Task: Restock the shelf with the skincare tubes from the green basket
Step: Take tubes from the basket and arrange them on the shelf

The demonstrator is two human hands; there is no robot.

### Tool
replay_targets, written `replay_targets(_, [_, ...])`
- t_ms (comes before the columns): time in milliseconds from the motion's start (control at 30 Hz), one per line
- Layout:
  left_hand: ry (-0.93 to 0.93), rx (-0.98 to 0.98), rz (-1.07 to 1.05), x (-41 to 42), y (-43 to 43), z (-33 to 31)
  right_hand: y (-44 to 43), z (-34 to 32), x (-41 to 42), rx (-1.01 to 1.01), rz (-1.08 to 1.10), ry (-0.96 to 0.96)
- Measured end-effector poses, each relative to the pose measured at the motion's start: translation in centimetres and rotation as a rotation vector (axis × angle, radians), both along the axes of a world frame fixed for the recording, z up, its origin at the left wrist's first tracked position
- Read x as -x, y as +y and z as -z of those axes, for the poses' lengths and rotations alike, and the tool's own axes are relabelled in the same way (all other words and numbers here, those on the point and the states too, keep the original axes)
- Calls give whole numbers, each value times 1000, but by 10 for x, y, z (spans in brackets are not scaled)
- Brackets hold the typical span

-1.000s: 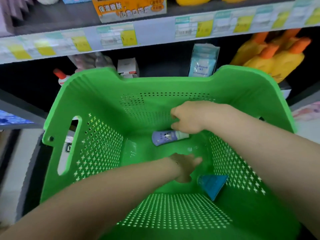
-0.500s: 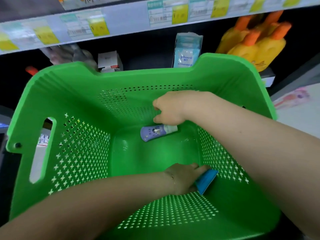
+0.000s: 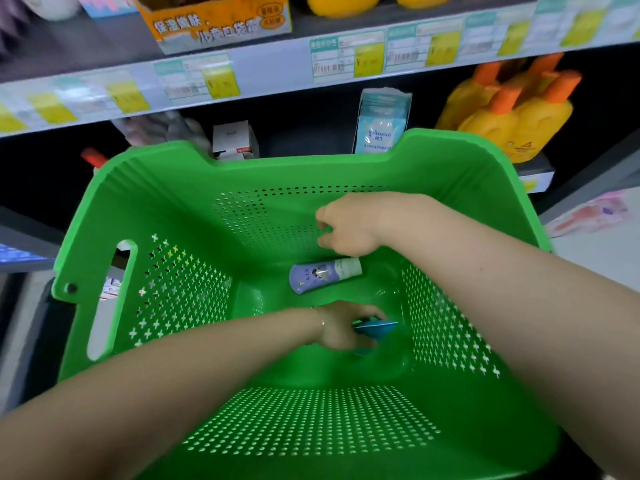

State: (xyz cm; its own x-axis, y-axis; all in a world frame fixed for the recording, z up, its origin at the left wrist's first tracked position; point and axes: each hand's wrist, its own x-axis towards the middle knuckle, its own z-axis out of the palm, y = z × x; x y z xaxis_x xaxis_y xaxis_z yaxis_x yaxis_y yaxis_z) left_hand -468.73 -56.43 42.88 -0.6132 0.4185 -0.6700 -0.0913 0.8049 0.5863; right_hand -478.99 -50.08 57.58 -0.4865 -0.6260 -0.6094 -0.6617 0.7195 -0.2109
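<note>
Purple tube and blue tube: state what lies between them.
Head view: only bare green basket floor separates the purple tube from the blue tube in the left hand.

Retail shop aisle, grey metal shelf edge [image 3: 273, 72] lined with yellow-and-teal paper price labels [image 3: 348, 58], rows of yellow plastic bottles with orange caps [image 3: 540, 119], orange printed cardboard display box [image 3: 221, 26].
</note>
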Motion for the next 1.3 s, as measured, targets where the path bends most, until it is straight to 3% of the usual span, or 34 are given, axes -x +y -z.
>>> replay_targets(167, [33,51,-10,22,-38,-29,0,3,3,-67,38,0])
replay_targets(467, [8,-3,-269,37,-94,-98,3,3,0,-95,68,21])
replay_targets(600, [85,-57,-430,35,-108,-130,4,-1,-4,87,69,-141])
replay_targets(733, [127,-135,-575,28,-117,-158,5,-6,-13,415,194,-323])
replay_targets(933, [245,-269,-718,22,-126,-202,-1,-27,-13,720,246,-285])
replay_targets(1100, [421,-333,-779,20,-125,-234,-5,-62,-4,860,278,-338])
replay_targets(1300, [494,-491,-742,22,-130,-269,-10,-117,9,993,206,-207])
